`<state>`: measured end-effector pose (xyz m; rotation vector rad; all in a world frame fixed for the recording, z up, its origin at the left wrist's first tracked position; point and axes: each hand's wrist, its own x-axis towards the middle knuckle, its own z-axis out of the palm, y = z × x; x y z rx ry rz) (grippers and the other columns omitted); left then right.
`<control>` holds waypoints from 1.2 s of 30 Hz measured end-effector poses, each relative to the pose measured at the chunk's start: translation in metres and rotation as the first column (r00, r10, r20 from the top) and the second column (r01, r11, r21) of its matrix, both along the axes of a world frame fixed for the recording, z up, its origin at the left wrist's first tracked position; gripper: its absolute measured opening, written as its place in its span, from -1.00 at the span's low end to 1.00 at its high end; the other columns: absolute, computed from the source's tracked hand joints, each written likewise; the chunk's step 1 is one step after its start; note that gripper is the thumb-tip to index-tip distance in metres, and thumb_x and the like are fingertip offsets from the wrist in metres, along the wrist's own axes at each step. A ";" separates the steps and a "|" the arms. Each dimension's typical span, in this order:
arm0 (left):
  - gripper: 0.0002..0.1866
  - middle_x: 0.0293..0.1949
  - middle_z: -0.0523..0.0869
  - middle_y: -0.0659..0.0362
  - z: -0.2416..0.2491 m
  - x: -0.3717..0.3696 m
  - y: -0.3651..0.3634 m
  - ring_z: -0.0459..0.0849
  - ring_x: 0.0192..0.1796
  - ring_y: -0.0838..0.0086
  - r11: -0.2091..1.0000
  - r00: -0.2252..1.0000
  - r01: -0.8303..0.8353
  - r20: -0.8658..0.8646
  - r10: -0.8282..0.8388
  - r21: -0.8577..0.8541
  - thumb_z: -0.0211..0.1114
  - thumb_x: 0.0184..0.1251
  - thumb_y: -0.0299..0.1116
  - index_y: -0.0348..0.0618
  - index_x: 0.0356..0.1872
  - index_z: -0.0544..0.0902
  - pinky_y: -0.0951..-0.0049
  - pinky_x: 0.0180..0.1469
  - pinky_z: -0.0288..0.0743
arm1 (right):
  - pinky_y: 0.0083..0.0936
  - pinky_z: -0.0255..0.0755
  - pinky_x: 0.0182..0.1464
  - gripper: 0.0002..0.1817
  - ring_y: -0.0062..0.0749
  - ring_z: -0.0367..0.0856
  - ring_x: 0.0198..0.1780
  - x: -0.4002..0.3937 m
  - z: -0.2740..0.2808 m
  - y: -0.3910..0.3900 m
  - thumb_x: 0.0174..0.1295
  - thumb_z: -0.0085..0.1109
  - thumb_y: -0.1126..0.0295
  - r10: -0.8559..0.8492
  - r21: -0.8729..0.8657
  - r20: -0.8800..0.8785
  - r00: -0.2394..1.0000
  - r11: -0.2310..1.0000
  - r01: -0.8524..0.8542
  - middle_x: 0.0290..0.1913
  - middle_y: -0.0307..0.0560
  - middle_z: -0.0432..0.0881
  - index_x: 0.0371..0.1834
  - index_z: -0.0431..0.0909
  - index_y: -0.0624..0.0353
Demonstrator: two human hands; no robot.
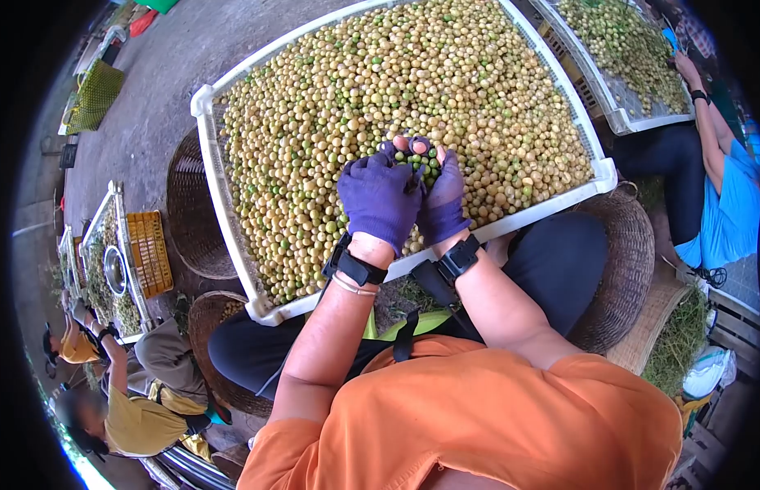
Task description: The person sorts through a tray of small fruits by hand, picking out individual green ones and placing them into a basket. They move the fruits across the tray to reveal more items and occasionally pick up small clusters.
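Note:
A white mesh-bottomed tray point(225, 196) full of small round yellowish fruits point(396, 73), with some green ones mixed in, lies in front of me. Both my hands wear purple gloves with some bare fingertips and meet over the tray's near part. My right hand point(445, 196) is cupped, with a cluster of small green fruits point(427, 170) in it. Against it, my left hand point(380, 196) has its fingers curled at the edge of the cluster; whatever is between those fingers is hidden.
Woven baskets point(196, 212) stand left of the tray, and another basket point(617, 269) is at the right. A person in blue point(727, 204) works at a second tray point(633, 118). At lower left are people in yellow near a yellow crate point(149, 253).

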<state>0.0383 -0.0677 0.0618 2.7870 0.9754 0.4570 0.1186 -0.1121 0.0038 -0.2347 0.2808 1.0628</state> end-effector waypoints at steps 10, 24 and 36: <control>-0.84 -0.26 0.67 0.17 -0.017 -0.008 0.011 0.61 -0.16 0.19 0.988 0.976 0.042 0.216 -0.009 -0.149 0.39 -0.07 -0.31 0.10 -0.37 0.74 0.16 -0.03 0.39 | -0.07 0.33 0.28 -0.65 0.02 0.51 0.07 0.000 0.008 0.002 0.33 -0.31 0.19 -0.045 -0.045 -0.027 0.999 0.998 0.043 -0.07 0.16 0.58 -0.34 0.42 0.21; -0.82 -0.12 0.54 0.26 -0.012 -0.004 0.020 0.45 0.12 0.25 0.964 0.985 0.112 -0.103 -0.140 -0.240 0.39 -0.10 -0.15 0.27 -0.38 0.76 -0.19 0.25 0.08 | -0.28 0.41 0.19 -0.70 -0.15 0.55 0.00 -0.005 -0.009 0.000 0.30 -0.26 0.21 0.015 -0.029 -0.039 0.999 0.999 -0.016 -0.10 0.08 0.60 -0.28 0.42 0.17; -0.85 -0.19 0.63 0.29 -0.009 -0.001 0.013 0.55 -0.01 0.26 0.986 0.986 0.164 -0.015 -0.164 -0.002 0.41 -0.14 -0.20 0.23 -0.44 0.75 -0.05 0.17 0.18 | -0.24 0.40 0.19 -0.66 -0.13 0.54 -0.02 0.001 -0.029 -0.002 0.31 -0.28 0.17 0.074 0.114 -0.119 0.990 0.992 -0.060 -0.07 0.13 0.58 -0.26 0.42 0.19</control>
